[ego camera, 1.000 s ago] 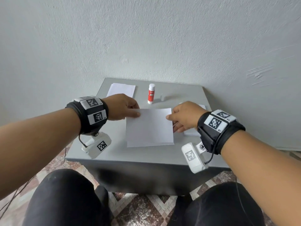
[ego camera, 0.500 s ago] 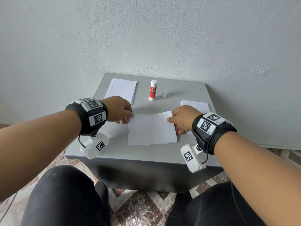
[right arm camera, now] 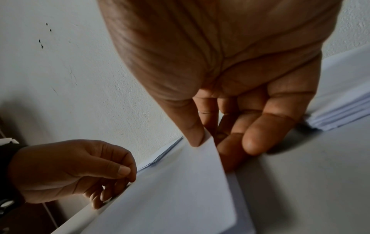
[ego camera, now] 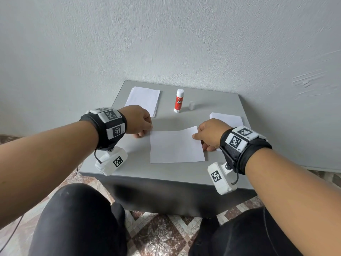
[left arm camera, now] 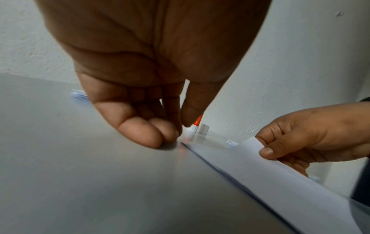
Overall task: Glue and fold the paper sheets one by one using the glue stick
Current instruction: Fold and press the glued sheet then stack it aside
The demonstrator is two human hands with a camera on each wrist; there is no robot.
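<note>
Paper sheet [ego camera: 176, 146] lies in the middle of the grey table [ego camera: 212, 172], its near edge flat and its far right corner lifted. I see my right hand [ego camera: 209, 133] pinching this corner between thumb and forefinger; the right wrist view shows the thumb on top of the corner and the other fingers loosely curled under it. My left hand [ego camera: 138, 120] is at the far left corner of the sheet, with fingers curled and the fingertips [left arm camera: 148, 134] down on the table just beside the paper edge. I cannot tell if it really grips the sheet. The glue stick [ego camera: 179, 101] stands upright near the wall, and its cap [ego camera: 191, 105] stands just beside it. One paper stack [ego camera: 143, 99] lies at far left, another stack [ego camera: 227, 118] behind my right hand.
</note>
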